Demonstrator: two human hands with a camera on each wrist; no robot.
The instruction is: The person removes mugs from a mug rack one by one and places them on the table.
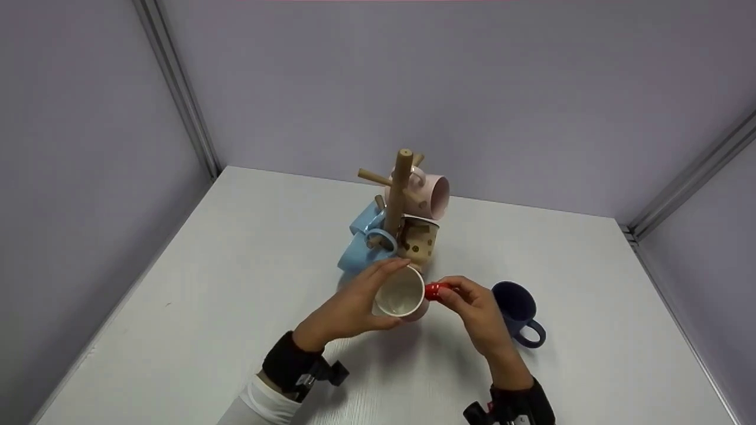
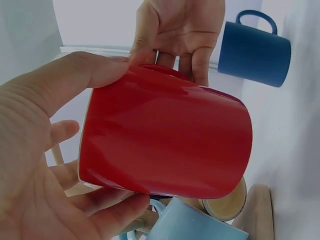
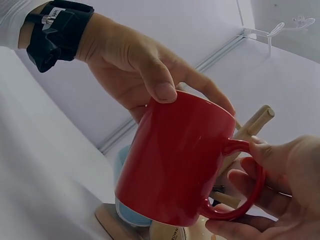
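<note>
Red mug (image 3: 180, 160) held above the table (image 1: 236, 330), before the wooden mug tree (image 1: 397, 195) | left hand (image 1: 348, 307) cups the body, right hand (image 1: 472, 307) pinches the handle | glazed ceramic: likely rigid, slick, breakable; handle the safest hold

Red mug (image 3: 182, 157): glossy red outside, white inside, intact. Held off the tabletop between both hands, tilted with its mouth toward the person. Left hand (image 1: 354, 307) grips the body at the rim; right hand (image 1: 475, 313) pinches the handle.
</note>
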